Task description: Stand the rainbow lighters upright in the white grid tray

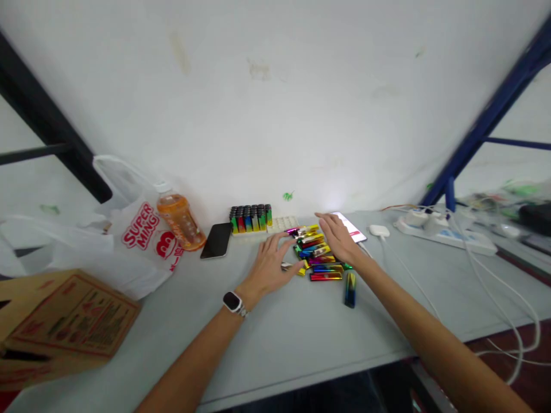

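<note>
A pile of shiny multicoloured lighters point(316, 252) lies on the grey table between my hands. My left hand point(272, 265), with a watch point(233, 301) on its wrist, rests at the pile's left side, fingers spread and thumb close to a yellow lighter point(302, 269). On the right side, my right hand point(339, 238) lies along the pile with its fingers stretched out. One blue and yellow lighter point(350, 290) sits apart, nearer me. Behind the pile stand rows of upright lighters point(250, 219) in a tray, beside a pale tray with small slots point(283, 224).
A dark phone point(216, 241), an orange drink bottle point(181, 221), a white plastic bag point(129, 252) and a cardboard box point(77, 327) are at left. At right are a lit phone point(349, 227), a white charger point(379, 231), cables and a power strip point(447, 235).
</note>
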`<state>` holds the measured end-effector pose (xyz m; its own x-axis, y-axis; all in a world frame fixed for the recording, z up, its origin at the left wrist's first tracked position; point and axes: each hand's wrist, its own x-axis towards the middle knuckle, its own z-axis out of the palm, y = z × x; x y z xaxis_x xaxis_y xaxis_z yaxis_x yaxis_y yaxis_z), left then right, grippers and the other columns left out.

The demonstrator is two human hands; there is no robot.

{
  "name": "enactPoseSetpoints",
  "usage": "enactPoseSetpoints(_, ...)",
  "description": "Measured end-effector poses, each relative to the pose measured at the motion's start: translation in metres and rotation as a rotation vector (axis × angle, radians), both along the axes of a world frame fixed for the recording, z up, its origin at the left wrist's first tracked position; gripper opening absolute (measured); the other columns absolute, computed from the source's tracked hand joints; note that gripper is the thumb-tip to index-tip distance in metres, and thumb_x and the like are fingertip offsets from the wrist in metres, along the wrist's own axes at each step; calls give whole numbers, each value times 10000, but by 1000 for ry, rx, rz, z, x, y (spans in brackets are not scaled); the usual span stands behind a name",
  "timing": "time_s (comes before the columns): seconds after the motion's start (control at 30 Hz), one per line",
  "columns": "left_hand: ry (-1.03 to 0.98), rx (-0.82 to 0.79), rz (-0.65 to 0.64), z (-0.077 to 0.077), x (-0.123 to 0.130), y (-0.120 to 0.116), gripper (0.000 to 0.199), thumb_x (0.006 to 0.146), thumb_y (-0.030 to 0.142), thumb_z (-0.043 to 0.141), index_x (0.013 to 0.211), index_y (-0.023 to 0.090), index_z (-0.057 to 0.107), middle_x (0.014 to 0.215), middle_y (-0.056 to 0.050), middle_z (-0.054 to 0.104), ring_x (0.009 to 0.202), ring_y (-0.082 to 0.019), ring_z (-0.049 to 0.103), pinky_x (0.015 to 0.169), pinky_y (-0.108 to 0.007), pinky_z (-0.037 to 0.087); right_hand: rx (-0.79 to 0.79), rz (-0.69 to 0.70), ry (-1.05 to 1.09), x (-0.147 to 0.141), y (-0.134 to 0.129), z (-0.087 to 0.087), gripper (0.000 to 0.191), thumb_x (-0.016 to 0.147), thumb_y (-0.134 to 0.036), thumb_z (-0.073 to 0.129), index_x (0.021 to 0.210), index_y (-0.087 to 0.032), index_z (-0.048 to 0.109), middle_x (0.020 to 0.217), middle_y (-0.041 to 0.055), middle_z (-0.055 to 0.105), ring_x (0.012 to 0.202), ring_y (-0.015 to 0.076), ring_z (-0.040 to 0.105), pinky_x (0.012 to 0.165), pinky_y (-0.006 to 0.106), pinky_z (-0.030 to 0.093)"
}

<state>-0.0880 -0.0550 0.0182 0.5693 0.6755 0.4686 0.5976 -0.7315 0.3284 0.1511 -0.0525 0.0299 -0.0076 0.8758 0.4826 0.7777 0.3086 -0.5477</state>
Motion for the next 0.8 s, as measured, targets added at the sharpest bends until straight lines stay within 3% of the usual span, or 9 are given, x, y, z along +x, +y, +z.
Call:
enactPoseSetpoints(0.1, 51, 52, -38, -4, 40, -5, 570, 949, 525, 525, 1427, 215, 495, 1582, -153, 355, 1471, -331, 312, 1192, -537, 304, -100, -78, -5, 11, -35, -18, 597, 1043, -543, 210, 1457, -240, 515, 1429, 130, 530, 1381, 254, 445, 1172, 474, 318)
enactPoseSetpoints(0.17, 117, 37, -20, -9, 64, -2, 562, 972, 489, 482, 1463, 217, 463, 1606, -158, 328, 1503, -359, 253, 1216, -591, 221, -154, -162, -49, 7, -45, -30, 579, 1042, -534, 222, 1482, -266, 486, 1499, 127, 480, 1437, 270, 381, 1175, 516, 288)
enactPoseSetpoints(0.33, 258, 0, 42, -19, 92, 12, 504, 972, 313, 448, 1460, 187, 475, 1597, -149, 377, 1512, -355, 248, 1214, -610, 203, -233, -267, -149, -9, -35, -43, 570, 1038, -524, 270, 1500, -254, 467, 1543, 134, 454, 1474, 296, 325, 1187, 548, 207)
enactPoseSetpoints(0.53, 278, 8, 33, -18, 74, 13, 487, 979, 291, 416, 1441, 165, 499, 1584, -140, 410, 1511, -313, 272, 1229, -561, 213, -254, -267, -127, -28, -22, -36, 522, 1037, -517, 283, 1416, -272, 546, 1461, 126, 540, 1455, 335, 334, 1146, 600, 213)
enactPoseSetpoints(0.8, 298, -12, 76, -16, 18, 15, 499, 986, 286, 403, 1459, 148, 479, 1584, -135, 414, 1510, -300, 284, 1238, -538, 222, -212, -225, -78, -82, -13, -35, 501, 1035, -516, 299, 1336, -250, 598, 1451, 150, 536, 1390, 322, 398, 1127, 602, 220)
